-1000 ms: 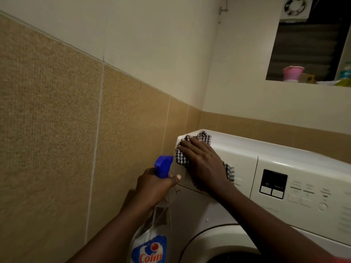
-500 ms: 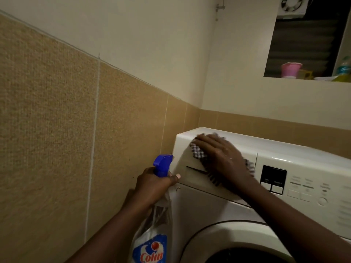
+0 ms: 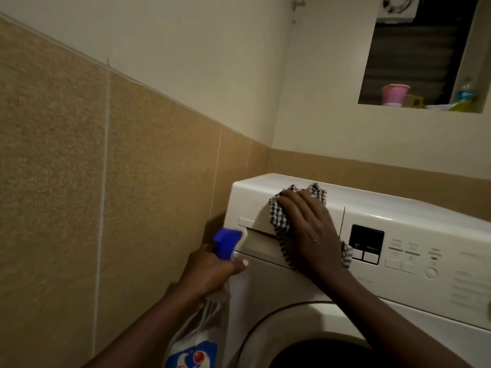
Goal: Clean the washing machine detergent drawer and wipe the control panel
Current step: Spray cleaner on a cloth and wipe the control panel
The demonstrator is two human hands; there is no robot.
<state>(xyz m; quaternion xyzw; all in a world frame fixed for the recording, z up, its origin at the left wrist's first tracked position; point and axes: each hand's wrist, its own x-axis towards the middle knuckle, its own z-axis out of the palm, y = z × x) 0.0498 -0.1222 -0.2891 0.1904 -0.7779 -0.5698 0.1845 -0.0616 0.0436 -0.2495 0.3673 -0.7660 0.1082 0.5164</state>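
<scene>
Head view of a washer (image 3: 305, 282) standing in a tiled corner. The right hand (image 3: 309, 229) lies flat, fingers spread, pressing a checked cloth (image 3: 279, 221) against the drawer (image 3: 255, 235) front — the cloth shows above the fingertips, along the thumb side and again at the wrist. The drawer sits shut at the upper left of the machine face, its long axis horizontal, with the recessed pull along its lower edge. The left hand (image 3: 210, 272) is clenched round the neck of a spray bottle (image 3: 196, 338), blue nozzle (image 3: 225, 241) up, just beside the drawer's left end; no finger can be seen on the trigger.

The panel (image 3: 414, 256) — dark display, small buttons, a round key — lies directly to the right of the right hand, on the same horizontal band and just past the seam at the drawer's edge. The right hand is much the nearer of the two; the left is at the far end of the drawer. A judgement: the drawer face is being wiped, its inside is not yet reached, and the panel calls for a sideways sweep rightward along that band, light enough not to press the keys.
</scene>
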